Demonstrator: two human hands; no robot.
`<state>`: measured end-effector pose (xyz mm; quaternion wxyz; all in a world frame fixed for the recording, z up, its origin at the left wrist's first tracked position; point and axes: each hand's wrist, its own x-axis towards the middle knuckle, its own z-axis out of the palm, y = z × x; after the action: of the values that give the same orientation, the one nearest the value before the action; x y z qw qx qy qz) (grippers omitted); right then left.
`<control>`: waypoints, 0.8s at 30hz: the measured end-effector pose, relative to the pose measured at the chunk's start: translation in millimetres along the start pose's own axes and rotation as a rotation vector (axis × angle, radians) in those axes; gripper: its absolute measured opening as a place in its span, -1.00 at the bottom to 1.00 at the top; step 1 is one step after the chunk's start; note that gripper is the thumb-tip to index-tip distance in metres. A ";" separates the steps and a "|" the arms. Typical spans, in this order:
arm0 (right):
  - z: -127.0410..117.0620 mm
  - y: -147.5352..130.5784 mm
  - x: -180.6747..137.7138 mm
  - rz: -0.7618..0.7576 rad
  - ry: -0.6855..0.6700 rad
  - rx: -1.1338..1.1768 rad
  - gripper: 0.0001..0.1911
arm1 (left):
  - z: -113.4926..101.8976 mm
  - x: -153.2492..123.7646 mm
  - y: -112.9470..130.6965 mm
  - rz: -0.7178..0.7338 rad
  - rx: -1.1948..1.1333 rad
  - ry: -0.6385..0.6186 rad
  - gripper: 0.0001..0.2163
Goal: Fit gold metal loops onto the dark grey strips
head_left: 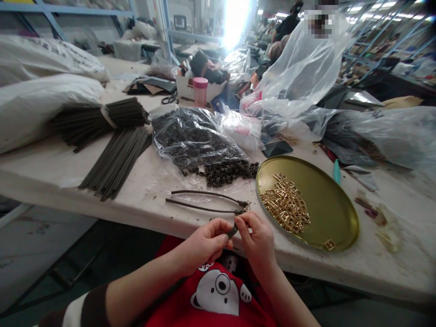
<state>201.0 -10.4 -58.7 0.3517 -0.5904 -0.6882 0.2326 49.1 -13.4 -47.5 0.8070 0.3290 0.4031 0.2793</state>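
Both hands meet just off the table's front edge. My left hand [215,237] pinches a short visible stretch of a dark strap [233,231]. The fingertips of my right hand [256,238] are closed on its upper end, and the rest of the strap is hidden by the fingers. Just beyond them on the table lie two thin dark straps [206,208], side by side, with small metal buckles at their right ends. Right of my hands, a round gold tray [327,200] bears a heap of gold buckles [286,204]; a few sit apart near its front rim.
Small dark loops [226,172] spill from a clear plastic bag [194,136] mid-table. To the left lie a loose row of dark strips [117,161] and a tied bundle [129,112]. A pink-lidded jar [200,93] stands behind. White sacks [44,100] fill the far left.
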 end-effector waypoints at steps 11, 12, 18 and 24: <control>-21.7 -7.9 3.3 -0.076 -0.448 -0.024 -0.79 | 0.3 -6.8 -2.3 0.046 0.202 0.085 -0.83; -22.8 -7.7 3.4 -0.103 -0.463 -0.059 -0.78 | -0.6 -7.3 -3.7 0.049 0.227 0.082 -0.84; -16.9 -4.8 -2.6 -0.256 -0.389 -0.181 -0.76 | -3.5 -11.7 -4.5 0.014 0.237 0.077 -0.82; -18.8 -4.6 -7.9 -0.171 -0.435 -0.081 -0.76 | -0.7 -17.6 -1.8 -0.026 0.174 0.068 -0.78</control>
<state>212.8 -20.9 -44.8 0.1898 -0.4796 -0.8041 0.2957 39.7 -26.9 -40.9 0.7649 0.3829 0.4571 0.2436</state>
